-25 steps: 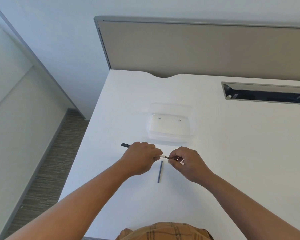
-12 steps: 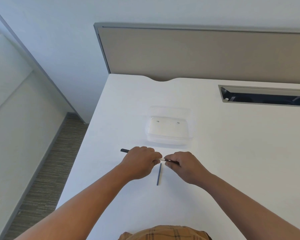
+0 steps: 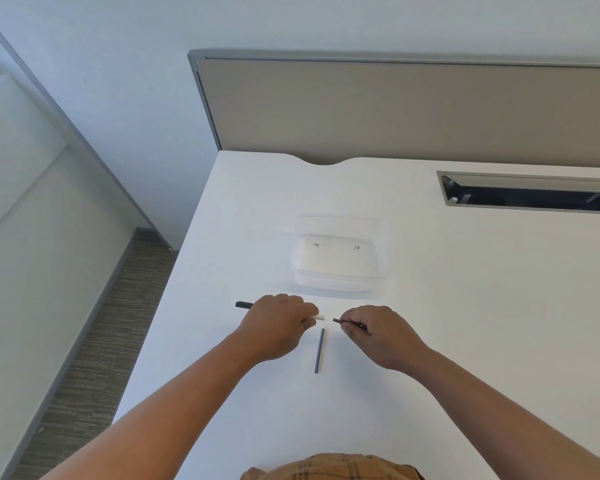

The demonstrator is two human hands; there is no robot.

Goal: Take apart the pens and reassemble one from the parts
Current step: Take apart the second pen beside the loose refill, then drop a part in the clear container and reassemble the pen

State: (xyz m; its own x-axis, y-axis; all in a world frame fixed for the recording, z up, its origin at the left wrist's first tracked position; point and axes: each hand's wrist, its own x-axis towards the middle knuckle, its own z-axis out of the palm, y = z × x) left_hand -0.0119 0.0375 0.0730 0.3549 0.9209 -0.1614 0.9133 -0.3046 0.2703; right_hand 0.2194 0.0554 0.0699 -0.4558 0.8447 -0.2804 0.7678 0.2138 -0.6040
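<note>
Dark tip (image 3: 337, 320) now off white barrel (image 3: 319, 317).

A white desk (image 3: 465, 306) is filling most of the view, its far edge curving in at a shallow notch. A beige partition panel (image 3: 395, 112) in a grey frame is standing along that edge. A long metal-rimmed cable slot (image 3: 530, 195) is sitting open in the desktop at right. Pale walls (image 3: 101, 81) are catching soft, even light. At left, grey striped carpet (image 3: 94, 358) is running beside what may be a glass panel (image 3: 18, 202).
</note>
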